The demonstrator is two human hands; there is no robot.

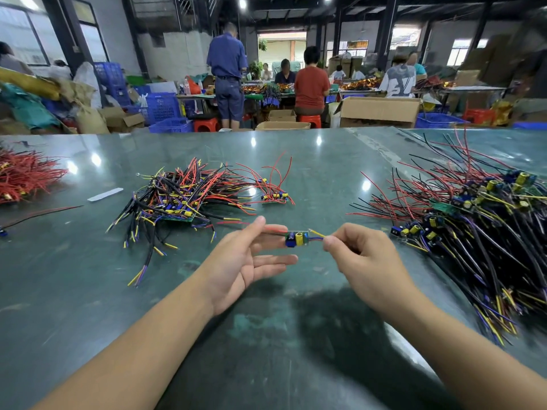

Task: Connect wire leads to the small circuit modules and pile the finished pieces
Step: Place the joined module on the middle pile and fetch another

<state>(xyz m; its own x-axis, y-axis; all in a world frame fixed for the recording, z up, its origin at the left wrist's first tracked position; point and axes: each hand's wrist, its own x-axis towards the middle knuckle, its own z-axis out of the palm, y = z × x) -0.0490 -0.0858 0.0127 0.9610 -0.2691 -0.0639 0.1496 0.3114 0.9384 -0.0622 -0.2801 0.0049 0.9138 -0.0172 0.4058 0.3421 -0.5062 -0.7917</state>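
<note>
1. Pinching thin blue and yellow leads [316, 235], the right hand [359, 255] holds one end of the small circuit module [297, 239] above the glossy green tabletop [325, 179].
2. Left hand [248, 255] lies open, fingers straight, fingertips by the module's red lead.
3. Tangled wired modules form a centre pile [183, 199]; a bigger heap [473, 232] sprawls right.
</note>
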